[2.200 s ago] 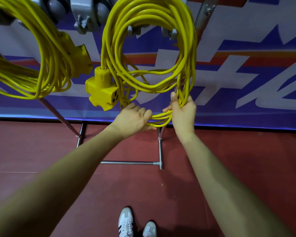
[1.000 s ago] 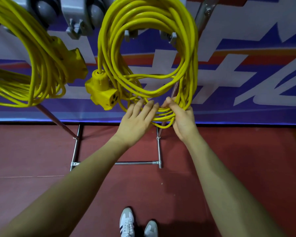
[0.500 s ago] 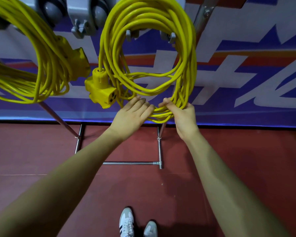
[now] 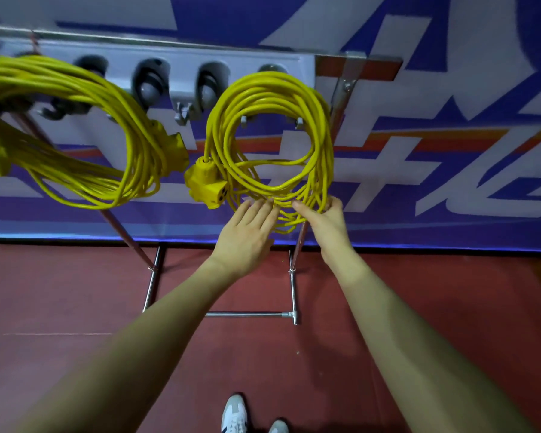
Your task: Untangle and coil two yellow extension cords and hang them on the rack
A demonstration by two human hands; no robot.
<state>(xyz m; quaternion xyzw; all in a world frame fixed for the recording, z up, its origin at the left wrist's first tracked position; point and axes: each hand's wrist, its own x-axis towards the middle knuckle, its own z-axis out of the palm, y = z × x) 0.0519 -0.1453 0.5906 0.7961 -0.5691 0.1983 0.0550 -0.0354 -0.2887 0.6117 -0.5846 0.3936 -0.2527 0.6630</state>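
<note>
A person's left hand [image 4: 247,235], fingers straight, touches the bottom loops of a coiled yellow extension cord [image 4: 272,145] while the right hand [image 4: 327,220] curls around the same strands. The coil hangs above both hands on a grey rack [image 4: 181,75]; a second coiled cord [image 4: 85,142] hangs left of them.

Left grip [image 4: 247,228] flat with straight fingers, right grip [image 4: 324,217] curled, both arms outstretched.

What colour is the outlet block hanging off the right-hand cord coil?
Yellow, like its cord, with dark socket slots; the outlet block shows best in the head view.
</note>
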